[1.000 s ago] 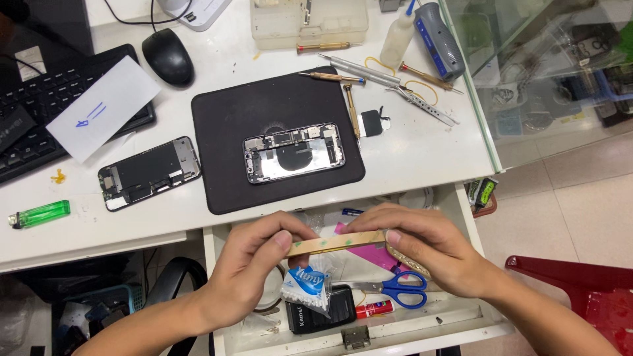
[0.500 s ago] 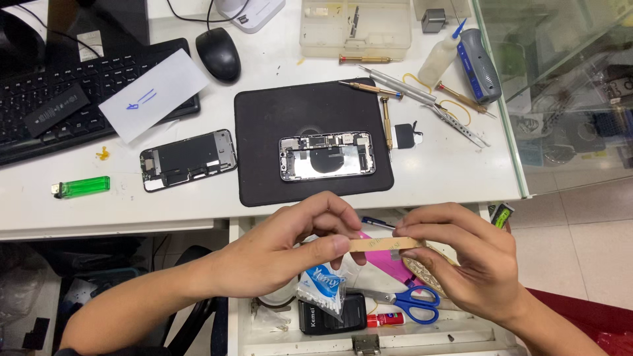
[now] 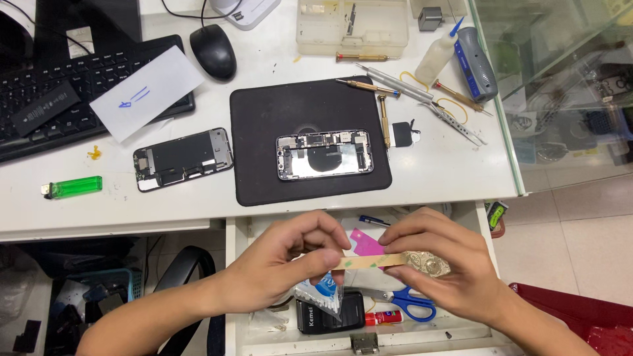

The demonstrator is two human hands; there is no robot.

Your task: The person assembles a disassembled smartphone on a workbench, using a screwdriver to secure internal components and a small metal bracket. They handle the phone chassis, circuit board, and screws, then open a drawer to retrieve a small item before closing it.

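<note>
Both hands meet low in the frame over the open drawer (image 3: 241,283). The left hand (image 3: 280,264) and right hand (image 3: 448,270) each pinch one end of a tan strip (image 3: 369,262), holding it taut and level. The opened phone (image 3: 324,153) lies on the black mat (image 3: 264,151), centre frame, parts exposed.

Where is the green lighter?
In the head view, the green lighter lies at the desk's left edge, below the black keyboard and left of the detached phone screen.
</note>
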